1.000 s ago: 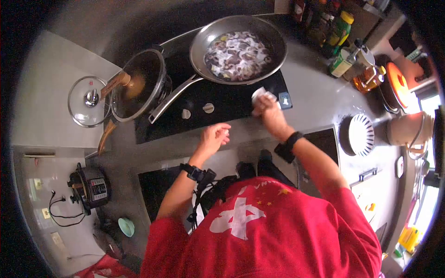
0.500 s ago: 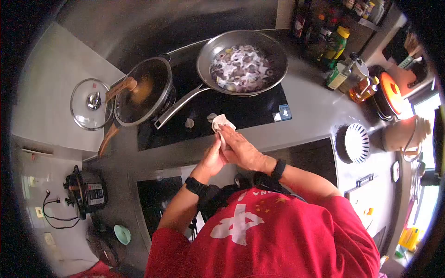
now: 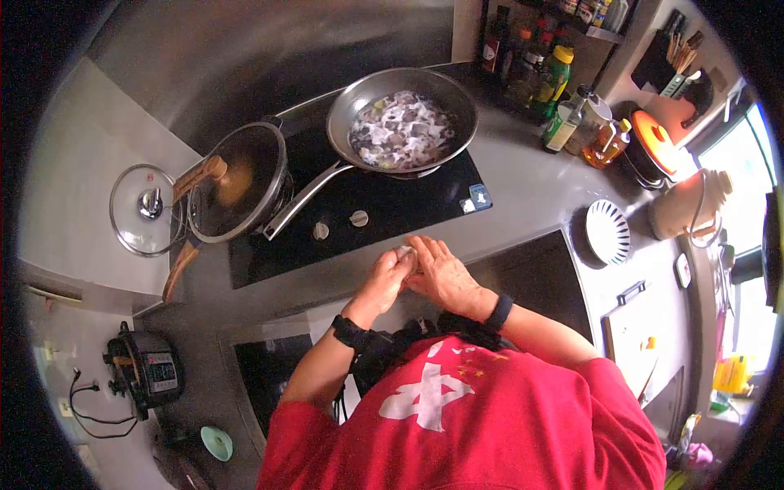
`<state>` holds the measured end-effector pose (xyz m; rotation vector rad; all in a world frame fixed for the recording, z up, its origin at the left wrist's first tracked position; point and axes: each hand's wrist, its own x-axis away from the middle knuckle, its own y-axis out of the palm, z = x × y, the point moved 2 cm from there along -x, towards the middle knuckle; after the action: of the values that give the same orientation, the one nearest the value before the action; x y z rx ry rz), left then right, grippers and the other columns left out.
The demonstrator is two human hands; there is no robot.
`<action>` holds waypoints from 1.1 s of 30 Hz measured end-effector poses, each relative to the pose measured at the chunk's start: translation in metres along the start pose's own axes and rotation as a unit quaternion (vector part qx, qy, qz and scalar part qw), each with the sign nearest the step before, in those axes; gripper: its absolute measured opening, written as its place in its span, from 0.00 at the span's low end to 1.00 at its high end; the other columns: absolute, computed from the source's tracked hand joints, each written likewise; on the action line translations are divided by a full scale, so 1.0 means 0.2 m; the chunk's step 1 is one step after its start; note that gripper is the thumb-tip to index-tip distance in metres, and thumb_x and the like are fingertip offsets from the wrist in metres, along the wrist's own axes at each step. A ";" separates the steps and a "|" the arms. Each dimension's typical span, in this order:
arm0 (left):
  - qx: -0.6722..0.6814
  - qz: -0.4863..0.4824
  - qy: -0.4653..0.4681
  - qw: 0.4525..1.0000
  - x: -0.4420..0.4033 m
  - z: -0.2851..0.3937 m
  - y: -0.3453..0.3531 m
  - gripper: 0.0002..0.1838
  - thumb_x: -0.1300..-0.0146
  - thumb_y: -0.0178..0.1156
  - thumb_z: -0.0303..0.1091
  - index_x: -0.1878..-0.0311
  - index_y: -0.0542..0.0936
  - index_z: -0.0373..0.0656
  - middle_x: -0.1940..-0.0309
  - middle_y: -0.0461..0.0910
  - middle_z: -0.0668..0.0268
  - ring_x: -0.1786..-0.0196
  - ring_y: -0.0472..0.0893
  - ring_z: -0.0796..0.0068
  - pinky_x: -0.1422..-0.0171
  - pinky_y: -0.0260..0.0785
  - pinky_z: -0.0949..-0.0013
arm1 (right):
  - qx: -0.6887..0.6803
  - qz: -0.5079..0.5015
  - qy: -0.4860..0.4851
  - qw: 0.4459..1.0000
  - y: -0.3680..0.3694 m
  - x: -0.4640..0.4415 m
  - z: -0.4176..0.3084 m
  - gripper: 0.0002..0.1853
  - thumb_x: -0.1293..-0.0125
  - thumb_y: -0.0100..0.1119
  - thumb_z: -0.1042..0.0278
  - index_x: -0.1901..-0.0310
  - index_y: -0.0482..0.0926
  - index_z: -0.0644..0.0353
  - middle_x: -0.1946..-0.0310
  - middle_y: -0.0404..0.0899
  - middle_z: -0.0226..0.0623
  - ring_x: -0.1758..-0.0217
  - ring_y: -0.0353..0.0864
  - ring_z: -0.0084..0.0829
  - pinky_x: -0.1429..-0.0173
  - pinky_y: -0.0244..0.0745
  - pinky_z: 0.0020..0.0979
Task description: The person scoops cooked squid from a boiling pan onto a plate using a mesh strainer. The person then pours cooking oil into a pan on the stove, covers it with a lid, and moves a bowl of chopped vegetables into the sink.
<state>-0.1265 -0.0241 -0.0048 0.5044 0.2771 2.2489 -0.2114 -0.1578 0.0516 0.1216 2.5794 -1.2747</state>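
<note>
Clasping wad (image 3: 406, 252) between my left fingers (image 3: 390, 265) and right fingers (image 3: 431, 251), neither nearer; long axis hidden; pan (image 3: 408, 80) beyond fingertips.

Looks like a kitchen, domestic in scale. Shown by a black cooktop (image 3: 408, 204) set into a grey worktop (image 3: 523, 184), with a steel frying pan (image 3: 464, 116) of food (image 3: 402, 131) resting on it. Borne out further by bottles (image 3: 563, 122) clustered in the corner, an electric cooker (image 3: 157, 371) with a labelled panel, a striped dish (image 3: 608, 233), a cutting board (image 3: 630, 336), and stored utensils (image 3: 680, 55) near a bright window (image 3: 727, 163).
</note>
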 end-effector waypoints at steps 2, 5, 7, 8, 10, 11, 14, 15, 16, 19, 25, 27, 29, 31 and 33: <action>-0.037 -0.028 -0.014 0.999 0.01 0.00 0.03 0.12 0.24 0.52 0.40 0.48 0.76 0.44 0.59 0.78 0.75 0.59 0.77 0.85 0.58 0.72 0.75 | -0.009 0.015 -0.004 1.000 -0.01 0.03 0.00 0.37 0.39 0.64 0.62 0.32 0.58 0.65 0.43 0.70 0.57 0.41 0.71 0.55 0.37 0.70 0.47; -0.063 -0.035 -0.014 0.997 0.05 0.04 0.10 0.12 0.26 0.52 0.35 0.52 0.79 0.35 0.58 0.82 0.66 0.56 0.81 0.80 0.52 0.76 0.71 | -0.027 0.007 0.015 1.000 -0.04 0.07 -0.02 0.34 0.40 0.65 0.64 0.35 0.61 0.64 0.49 0.73 0.56 0.45 0.73 0.56 0.40 0.72 0.47; -0.075 -0.056 0.000 0.996 0.07 0.04 0.10 0.12 0.27 0.54 0.34 0.53 0.79 0.35 0.59 0.83 0.66 0.57 0.81 0.79 0.53 0.76 0.71 | -0.035 0.002 0.019 0.999 -0.04 0.10 -0.03 0.32 0.39 0.64 0.65 0.36 0.61 0.64 0.49 0.73 0.56 0.45 0.73 0.56 0.41 0.72 0.47; -0.086 -0.074 0.014 0.993 0.08 0.05 0.10 0.11 0.28 0.56 0.33 0.53 0.80 0.34 0.60 0.84 0.65 0.58 0.82 0.79 0.54 0.76 0.70 | -0.046 -0.005 0.021 0.999 -0.05 0.11 -0.04 0.31 0.39 0.63 0.66 0.36 0.62 0.64 0.49 0.73 0.56 0.45 0.73 0.57 0.41 0.72 0.47; -0.114 -0.070 0.023 0.991 0.09 0.03 0.09 0.09 0.29 0.57 0.32 0.54 0.80 0.36 0.61 0.83 0.67 0.60 0.81 0.79 0.54 0.76 0.71 | -0.047 0.007 0.019 0.999 -0.06 0.13 -0.08 0.31 0.38 0.63 0.66 0.37 0.62 0.64 0.50 0.73 0.56 0.46 0.74 0.57 0.41 0.72 0.47; -0.139 -0.061 0.033 0.988 0.09 0.02 0.09 0.07 0.30 0.58 0.31 0.56 0.80 0.37 0.62 0.83 0.69 0.61 0.81 0.80 0.54 0.75 0.72 | -0.050 0.014 0.014 0.999 -0.07 0.15 -0.10 0.30 0.38 0.62 0.67 0.37 0.63 0.64 0.50 0.74 0.56 0.46 0.74 0.57 0.42 0.72 0.47; -0.130 -0.052 0.009 0.990 0.16 0.09 0.15 0.06 0.33 0.61 0.28 0.57 0.80 0.35 0.62 0.83 0.66 0.62 0.81 0.79 0.56 0.76 0.71 | -0.048 0.032 0.013 0.998 -0.08 0.20 -0.13 0.30 0.38 0.62 0.66 0.36 0.63 0.64 0.49 0.74 0.55 0.46 0.74 0.57 0.42 0.72 0.47; -0.135 -0.060 0.006 0.989 0.18 0.10 0.17 0.06 0.33 0.61 0.28 0.57 0.80 0.35 0.62 0.83 0.66 0.62 0.81 0.79 0.56 0.76 0.71 | -0.049 0.039 0.019 0.998 -0.08 0.22 -0.13 0.30 0.38 0.62 0.66 0.36 0.63 0.64 0.49 0.74 0.55 0.46 0.74 0.57 0.42 0.72 0.47; -0.145 -0.058 0.015 0.988 0.19 0.10 0.18 0.07 0.34 0.63 0.28 0.58 0.80 0.35 0.63 0.83 0.67 0.63 0.81 0.78 0.57 0.77 0.71 | -0.046 0.050 0.014 0.998 -0.07 0.23 -0.13 0.31 0.39 0.63 0.66 0.36 0.64 0.64 0.48 0.74 0.55 0.45 0.75 0.57 0.42 0.73 0.47; -0.164 -0.074 0.046 0.983 0.21 0.12 0.27 0.09 0.36 0.65 0.29 0.57 0.80 0.35 0.64 0.82 0.67 0.65 0.81 0.78 0.57 0.77 0.71 | -0.038 0.115 0.032 0.992 -0.05 0.33 -0.08 0.31 0.40 0.64 0.65 0.36 0.66 0.64 0.48 0.75 0.55 0.44 0.75 0.56 0.42 0.73 0.47; -0.145 -0.098 0.095 0.980 0.20 0.09 0.36 0.11 0.33 0.63 0.33 0.54 0.75 0.39 0.61 0.77 0.69 0.60 0.76 0.83 0.57 0.71 0.77 | -0.284 0.112 0.185 0.934 -0.17 0.56 -0.10 0.35 0.40 0.66 0.65 0.33 0.64 0.65 0.46 0.79 0.53 0.43 0.80 0.44 0.40 0.75 0.39; -0.128 -0.124 0.081 0.981 0.24 0.08 0.44 0.10 0.31 0.62 0.34 0.56 0.74 0.40 0.63 0.76 0.70 0.61 0.75 0.84 0.57 0.70 0.77 | -0.339 0.090 0.168 0.921 -0.20 0.60 -0.17 0.38 0.39 0.68 0.60 0.32 0.62 0.66 0.48 0.80 0.51 0.45 0.81 0.39 0.41 0.75 0.38; -0.108 -0.142 0.072 0.981 0.24 0.06 0.52 0.09 0.28 0.58 0.37 0.58 0.71 0.42 0.64 0.74 0.72 0.62 0.73 0.85 0.59 0.70 0.77 | -0.341 0.123 0.142 0.921 -0.19 0.66 -0.17 0.38 0.39 0.68 0.58 0.33 0.62 0.66 0.49 0.80 0.51 0.46 0.81 0.38 0.41 0.75 0.38; -0.132 -0.165 0.063 0.975 0.21 0.01 0.62 0.09 0.27 0.57 0.38 0.59 0.71 0.43 0.65 0.74 0.72 0.63 0.73 0.85 0.59 0.70 0.77 | -0.333 0.159 0.185 0.911 -0.22 0.75 -0.17 0.33 0.38 0.67 0.58 0.36 0.66 0.68 0.51 0.80 0.51 0.47 0.80 0.37 0.43 0.75 0.38; -0.195 -0.186 0.070 0.960 0.22 -0.05 0.74 0.09 0.26 0.56 0.38 0.59 0.72 0.43 0.66 0.73 0.72 0.63 0.72 0.85 0.58 0.69 0.77 | -0.321 0.193 0.215 0.902 -0.19 0.88 -0.14 0.31 0.38 0.67 0.59 0.39 0.68 0.68 0.52 0.81 0.51 0.48 0.81 0.37 0.44 0.75 0.38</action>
<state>-0.2560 -0.0889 0.0503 0.0718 -0.0081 1.9052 -0.3945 -0.1669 0.0501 0.8101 2.9742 -0.2348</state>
